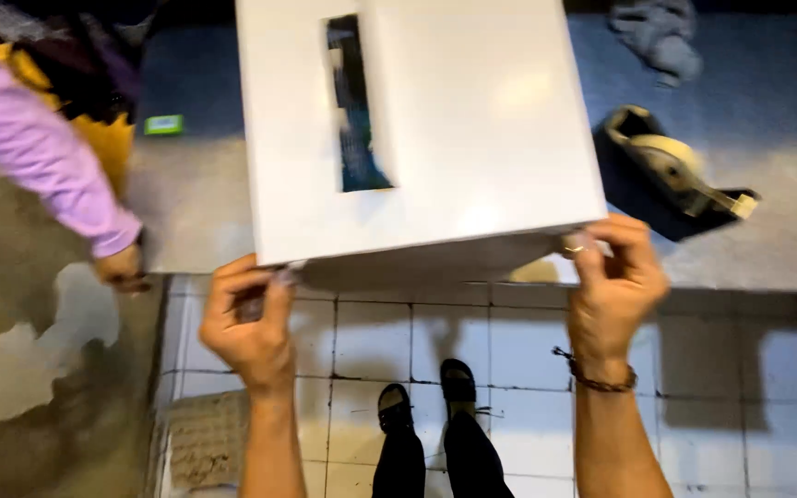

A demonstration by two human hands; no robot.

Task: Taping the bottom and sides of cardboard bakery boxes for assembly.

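Note:
A large white box lies over the edge of a grey table, its top flaps parted to show a dark gap. My left hand pinches the box's near left corner. At the near right corner, my right hand grips the edge between thumb and fingers; a beaded bracelet sits on that wrist. My feet in dark sandals stand on the tiled floor below.
A tape dispenser rests on a dark cloth right of the box. A grey rag lies at the back right. Another person's arm in a purple sleeve reaches in at the left. A small green object lies behind.

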